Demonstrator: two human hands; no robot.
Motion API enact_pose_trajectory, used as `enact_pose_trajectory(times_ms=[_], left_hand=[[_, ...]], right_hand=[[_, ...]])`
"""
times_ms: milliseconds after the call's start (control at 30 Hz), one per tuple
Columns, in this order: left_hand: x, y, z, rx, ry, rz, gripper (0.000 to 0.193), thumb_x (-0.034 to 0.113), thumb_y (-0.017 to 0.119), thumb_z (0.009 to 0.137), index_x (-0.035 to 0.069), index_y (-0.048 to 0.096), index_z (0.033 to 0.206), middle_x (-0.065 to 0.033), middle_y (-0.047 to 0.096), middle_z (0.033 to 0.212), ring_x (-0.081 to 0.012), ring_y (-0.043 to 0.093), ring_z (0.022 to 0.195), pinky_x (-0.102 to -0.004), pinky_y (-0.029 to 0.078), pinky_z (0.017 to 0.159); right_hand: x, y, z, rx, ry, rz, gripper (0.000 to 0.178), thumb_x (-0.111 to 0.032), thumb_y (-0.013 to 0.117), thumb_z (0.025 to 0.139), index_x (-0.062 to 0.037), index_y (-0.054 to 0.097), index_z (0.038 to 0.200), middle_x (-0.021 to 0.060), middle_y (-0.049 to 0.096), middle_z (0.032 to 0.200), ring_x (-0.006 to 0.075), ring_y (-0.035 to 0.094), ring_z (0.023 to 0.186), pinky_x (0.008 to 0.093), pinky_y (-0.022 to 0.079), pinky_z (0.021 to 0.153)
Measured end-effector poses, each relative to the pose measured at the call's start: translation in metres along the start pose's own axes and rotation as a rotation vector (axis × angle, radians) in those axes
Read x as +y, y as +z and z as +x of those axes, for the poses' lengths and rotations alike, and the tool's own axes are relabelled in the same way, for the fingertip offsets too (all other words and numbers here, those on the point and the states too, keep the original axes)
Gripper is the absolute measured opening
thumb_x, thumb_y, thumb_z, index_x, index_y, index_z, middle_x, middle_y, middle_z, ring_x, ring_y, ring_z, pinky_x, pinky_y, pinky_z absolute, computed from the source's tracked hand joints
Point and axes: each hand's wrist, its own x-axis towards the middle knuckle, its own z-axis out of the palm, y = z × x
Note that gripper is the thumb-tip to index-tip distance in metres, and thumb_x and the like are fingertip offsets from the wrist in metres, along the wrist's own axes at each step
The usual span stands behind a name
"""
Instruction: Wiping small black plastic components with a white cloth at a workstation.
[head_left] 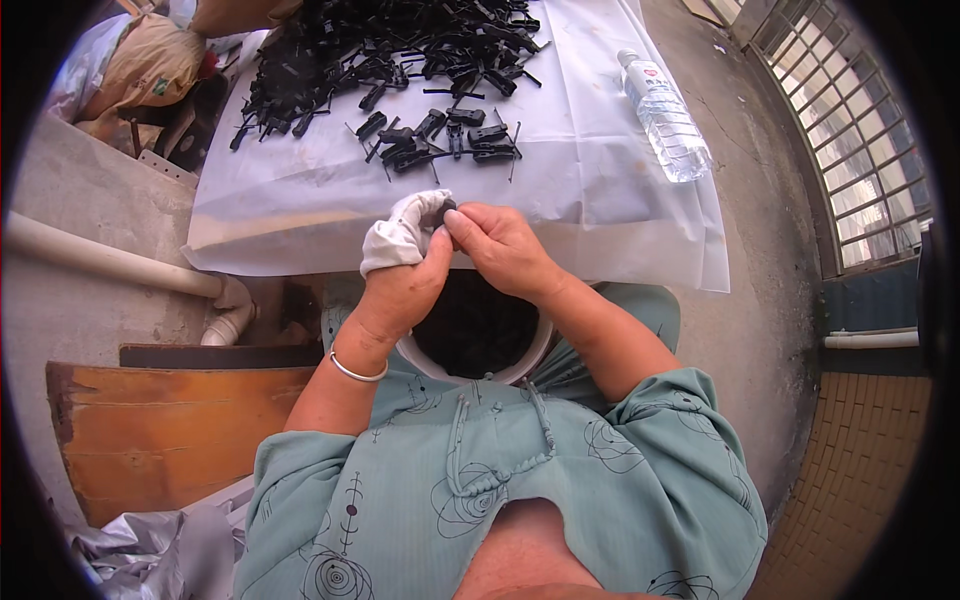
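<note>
My left hand [415, 240] has a white cloth glove over its fingers, while the thumb is bare. It meets my bare right hand [495, 240] just above the near edge of the table. Both hands pinch a small black plastic part [447, 211], mostly hidden by the fingers. Beyond them on the table lies a small group of black plastic parts [440, 135] with thin strips sticking out. Farther back spreads a large heap of similar black parts [390, 50]. Below my hands, between my knees, stands a white-rimmed bucket [545, 345] with dark contents.
White plastic sheeting [590, 215] covers the table and hangs over its near edge. A clear water bottle [665, 120] lies at the right. Left are sacks [155, 60], a pale pipe [110, 255] and a wooden board [180, 420]. A barred window [850, 120] stands far right.
</note>
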Motion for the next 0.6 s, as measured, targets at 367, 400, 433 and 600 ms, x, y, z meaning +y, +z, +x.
enact_pose_trajectory(times_ms=[367, 400, 433, 600], left_hand=[[0.005, -0.015, 0.004, -0.114, -0.265, -0.363, 0.032, 0.005, 0.041, 0.090, 0.004, 0.039, 0.121, -0.0027, 0.054, 0.084, -0.0042, 0.042, 0.054, -0.0178, 0.036, 0.048], [0.005, -0.014, 0.004, -0.156, -0.213, -0.255, 0.031, 0.006, 0.040, 0.090, 0.004, 0.040, 0.122, -0.0021, 0.054, 0.086, -0.0037, 0.040, 0.054, -0.0168, 0.033, 0.048], [0.007, -0.015, 0.004, -0.160, -0.213, -0.256, 0.031, 0.006, 0.040, 0.090, 0.004, 0.040, 0.122, -0.0021, 0.054, 0.086, -0.0037, 0.040, 0.054, -0.0168, 0.033, 0.048], [0.018, -0.015, 0.003, -0.280, -0.198, -0.262, 0.028, 0.004, 0.042, 0.084, 0.001, 0.046, 0.112, -0.0018, 0.051, 0.078, -0.0056, 0.044, 0.061, -0.0213, 0.040, 0.054]], right_hand=[[-0.013, -0.030, -0.001, -0.093, -0.271, -0.489, 0.011, -0.010, 0.063, 0.079, 0.0003, 0.061, 0.081, 0.0092, 0.057, 0.065, 0.0159, 0.052, 0.056, 0.0272, 0.042, 0.055], [-0.015, -0.028, -0.001, -0.089, -0.177, -0.410, 0.010, -0.010, 0.063, 0.079, 0.0004, 0.061, 0.080, 0.0072, 0.056, 0.064, 0.0135, 0.050, 0.056, 0.0266, 0.041, 0.053], [-0.015, -0.026, -0.001, -0.085, -0.084, -0.331, 0.010, -0.009, 0.064, 0.079, 0.0004, 0.060, 0.079, 0.0051, 0.055, 0.064, 0.0112, 0.047, 0.055, 0.0260, 0.040, 0.052], [-0.024, -0.019, -0.001, -0.081, 0.101, -0.215, 0.015, -0.013, 0.062, 0.082, 0.0006, 0.057, 0.076, 0.0029, 0.050, 0.061, 0.0089, 0.041, 0.056, 0.0254, 0.038, 0.051]])
